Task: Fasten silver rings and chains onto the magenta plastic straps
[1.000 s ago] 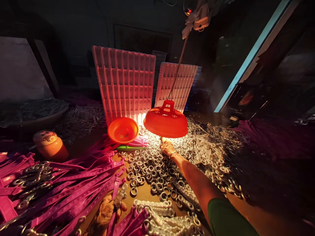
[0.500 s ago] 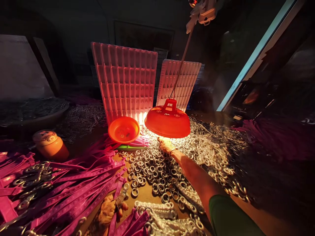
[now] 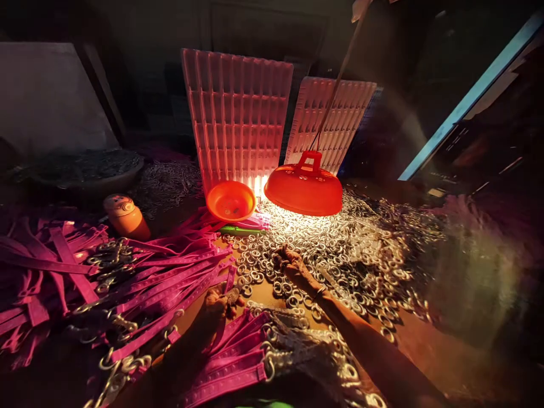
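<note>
My right hand (image 3: 291, 263) is over the near side of a pile of metal rings (image 3: 361, 260), its fingers bent together; anything between them is too small to make out. At the lower centre, my left hand (image 3: 219, 303) is closed around the end of a pink strap (image 3: 230, 279). Many pink straps (image 3: 170, 283) with metal clips lie to its left. Between my forearms are more pink straps (image 3: 233, 362) beside a heap of pale chains (image 3: 306, 340).
A red lamp (image 3: 304, 187) hangs low over the rings. Behind stand two ribbed panels (image 3: 242, 113). An orange bowl (image 3: 231, 202), a green strip (image 3: 242, 230) and an orange jar (image 3: 126, 216) are at the left and centre.
My right hand has drawn back from under the lamp toward me. The view has shifted, so the lamp, bowl and panels appear farther right and higher.
</note>
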A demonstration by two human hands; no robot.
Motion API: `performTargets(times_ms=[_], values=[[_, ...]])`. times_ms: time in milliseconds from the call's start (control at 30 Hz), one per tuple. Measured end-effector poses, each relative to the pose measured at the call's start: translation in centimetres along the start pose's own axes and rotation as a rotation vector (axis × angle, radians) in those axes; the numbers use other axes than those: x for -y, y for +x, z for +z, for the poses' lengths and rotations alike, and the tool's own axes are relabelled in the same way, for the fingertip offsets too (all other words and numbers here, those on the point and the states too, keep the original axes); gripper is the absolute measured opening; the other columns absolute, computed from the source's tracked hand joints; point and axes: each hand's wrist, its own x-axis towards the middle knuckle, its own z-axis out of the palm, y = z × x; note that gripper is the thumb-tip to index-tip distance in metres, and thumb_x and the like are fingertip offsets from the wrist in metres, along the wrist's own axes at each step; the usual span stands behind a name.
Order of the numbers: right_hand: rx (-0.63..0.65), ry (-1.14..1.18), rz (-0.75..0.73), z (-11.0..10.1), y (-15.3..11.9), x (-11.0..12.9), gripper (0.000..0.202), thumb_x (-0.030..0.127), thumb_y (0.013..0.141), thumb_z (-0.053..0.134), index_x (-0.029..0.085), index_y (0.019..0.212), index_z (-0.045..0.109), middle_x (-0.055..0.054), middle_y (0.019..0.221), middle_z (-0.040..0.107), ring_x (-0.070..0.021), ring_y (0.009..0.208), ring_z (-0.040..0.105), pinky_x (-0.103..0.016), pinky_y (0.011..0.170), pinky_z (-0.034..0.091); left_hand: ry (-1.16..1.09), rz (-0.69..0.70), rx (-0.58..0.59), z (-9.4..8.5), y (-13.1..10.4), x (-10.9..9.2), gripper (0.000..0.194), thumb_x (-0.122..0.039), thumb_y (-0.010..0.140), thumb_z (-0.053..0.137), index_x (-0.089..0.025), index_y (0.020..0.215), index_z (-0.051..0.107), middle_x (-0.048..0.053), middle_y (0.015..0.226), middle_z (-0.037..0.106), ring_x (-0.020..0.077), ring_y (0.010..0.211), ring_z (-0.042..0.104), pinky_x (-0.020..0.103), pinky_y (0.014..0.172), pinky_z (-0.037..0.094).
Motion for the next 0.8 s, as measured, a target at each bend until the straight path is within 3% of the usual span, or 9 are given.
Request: performTargets(times_ms=[100, 233, 367, 533, 667, 800], values=[[0.042, 0.044, 0.018, 2.5, -1.6, 0.8, 0.015, 0.032, 0.08, 0.046, 0.018, 0.076, 0.047, 0.001, 0.066, 0.048, -0.0093, 0.055, 0.043, -0.021, 0.049, 0.038, -0.019, 0.042, -0.081, 0.6, 0.0, -0.3, 0.053, -0.054, 0.054, 0.072, -0.012, 0.082, 0.056, 0.005, 0.069, 0.065, 0.0085, 0.051, 0.049, 0.021, 0.051, 0.035], [-0.026, -0.074, -0.046, 5.7, -2.6, 1.7, 0.004, 0.022, 0.074, 0.045, 0.019, 0.077, 0.044, 0.001, 0.063, 0.049, -0.0091, 0.052, 0.043, -0.02, 0.047, 0.037, -0.021, 0.078, -0.197, 1.0, 0.5, 0.3, 0.043, -0.049, 0.054, 0.068, -0.017, 0.07, 0.046, 0.005, 0.064, 0.065, 0.0087, 0.049, 0.047, 0.022, 0.05, 0.035], [-0.012, -0.04, -0.065, 7.8, -2.8, 2.8, 0.01, 0.022, 0.072, 0.047, 0.019, 0.081, 0.044, 0.002, 0.064, 0.049, -0.0092, 0.051, 0.045, -0.02, 0.045, 0.037, -0.094, 0.097, -0.227, 0.8, 1.2, 1.3, 0.036, -0.04, 0.056, 0.065, -0.019, 0.071, 0.04, 0.0, 0.059, 0.061, 0.008, 0.046, 0.045, 0.022, 0.049, 0.035], [0.08, 0.134, 0.003, 8.4, -3.3, 4.5, 0.007, 0.026, 0.076, 0.043, 0.02, 0.076, 0.043, 0.003, 0.059, 0.049, -0.0092, 0.049, 0.046, -0.02, 0.045, 0.037, -0.032, 0.061, -0.195, 1.0, 2.1, 1.1, 0.025, -0.035, 0.061, 0.061, -0.014, 0.068, 0.05, 0.002, 0.055, 0.057, 0.0056, 0.04, 0.038, 0.02, 0.041, 0.023], [0.132, 0.099, -0.034, 8.1, -3.5, 5.0, 0.005, 0.02, 0.072, 0.044, 0.02, 0.077, 0.043, 0.001, 0.061, 0.052, -0.0097, 0.052, 0.046, -0.021, 0.048, 0.037, -0.016, -0.003, -0.257, 0.9, 2.4, 0.5, 0.023, -0.033, 0.059, 0.063, -0.014, 0.058, 0.05, 0.001, 0.048, 0.053, 0.0048, 0.037, 0.034, 0.02, 0.038, 0.018], [0.139, -0.006, -0.054, 7.6, -3.3, 5.1, 0.004, 0.017, 0.068, 0.043, 0.019, 0.07, 0.046, 0.0, 0.062, 0.052, -0.011, 0.055, 0.046, -0.022, 0.05, 0.037, -0.006, -0.012, -0.198, 0.8, 2.5, 0.5, 0.017, -0.026, 0.061, 0.064, -0.015, 0.061, 0.052, 0.0, 0.048, 0.053, 0.0049, 0.037, 0.035, 0.02, 0.039, 0.019]])
